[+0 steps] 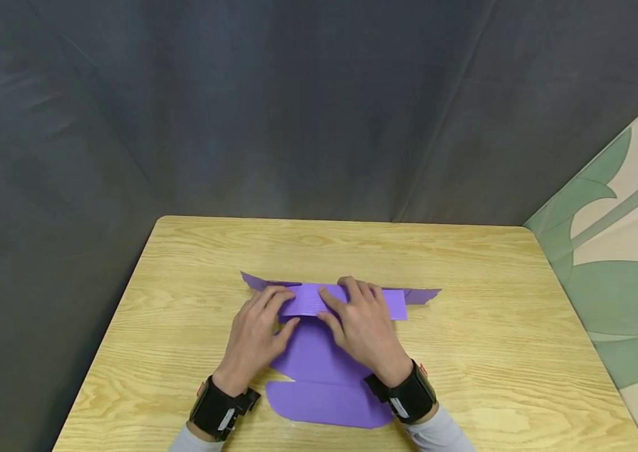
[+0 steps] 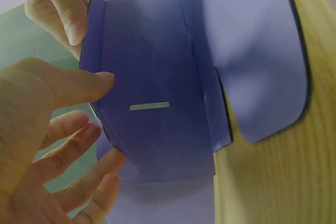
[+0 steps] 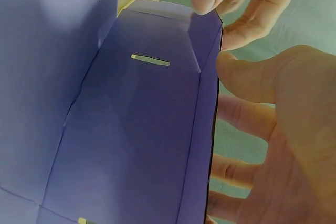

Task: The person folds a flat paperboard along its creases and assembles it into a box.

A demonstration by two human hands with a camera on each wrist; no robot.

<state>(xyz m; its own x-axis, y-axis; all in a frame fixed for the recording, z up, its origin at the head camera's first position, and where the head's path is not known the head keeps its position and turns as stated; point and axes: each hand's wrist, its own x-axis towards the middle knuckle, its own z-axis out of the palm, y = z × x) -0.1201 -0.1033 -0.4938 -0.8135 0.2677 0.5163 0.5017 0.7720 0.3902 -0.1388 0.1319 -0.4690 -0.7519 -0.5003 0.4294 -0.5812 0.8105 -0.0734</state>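
A partly folded purple cardboard box point(image 1: 319, 351) lies on the wooden table between both hands, its far strip standing up as a low wall. My left hand point(image 1: 253, 333) pinches that wall near its left part, thumb inside and fingers along the outer side. Farther right, my right hand point(image 1: 364, 323) grips the same wall, its fingers over the back and its thumb at the near edge. A narrow slot point(image 2: 149, 106) shows in the box's inner panel in the left wrist view. Another slot point(image 3: 150, 60) appears in the right wrist view. Parts of the wall are hidden behind the fingers.
A rounded flap point(image 1: 324, 402) of the box points toward the person. Side tabs point(image 1: 423, 295) stick out left and right at the far end. Behind the table point(image 1: 155, 326) hangs a dark curtain point(image 1: 296, 113); a green leaf-patterned cloth point(image 1: 629, 301) borders the right side.
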